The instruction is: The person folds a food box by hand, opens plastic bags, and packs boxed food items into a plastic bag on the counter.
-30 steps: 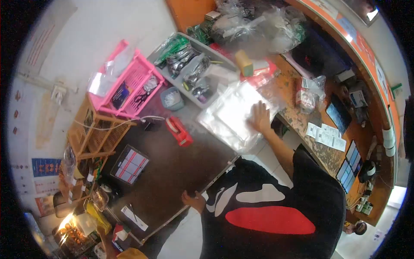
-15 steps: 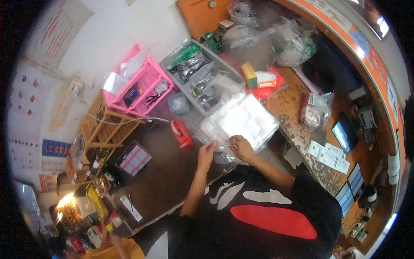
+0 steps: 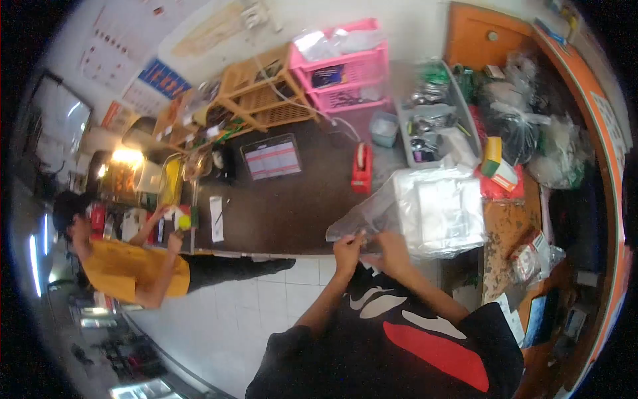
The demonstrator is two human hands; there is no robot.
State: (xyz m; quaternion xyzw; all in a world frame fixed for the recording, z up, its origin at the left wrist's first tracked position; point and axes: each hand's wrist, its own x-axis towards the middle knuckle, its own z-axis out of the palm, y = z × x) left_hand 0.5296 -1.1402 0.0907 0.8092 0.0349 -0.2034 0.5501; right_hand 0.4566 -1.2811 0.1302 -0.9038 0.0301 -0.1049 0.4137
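A clear plastic bag (image 3: 369, 211) stretches over the near edge of the dark table, left of a stack of clear plastic bags (image 3: 442, 209). My left hand (image 3: 347, 254) is closed on the bag's near edge, its fingertips pinched together. Just to the right, my right hand (image 3: 391, 251) is blurred and close to the same edge; its fingers are smeared, so its hold cannot be made out. A red tape dispenser (image 3: 361, 169) stands beyond the bag.
Behind the table's (image 3: 302, 213) far side are a pink basket (image 3: 342, 66), a wooden rack (image 3: 262, 93) and a grey tray (image 3: 460, 110) of cutlery. A tablet (image 3: 271, 157) lies left of centre. A person in yellow (image 3: 136, 266) stands at the left.
The view has turned left, showing more of the person in yellow. Both hands have come together at the table edge, and one bag now extends leftward from the stack.
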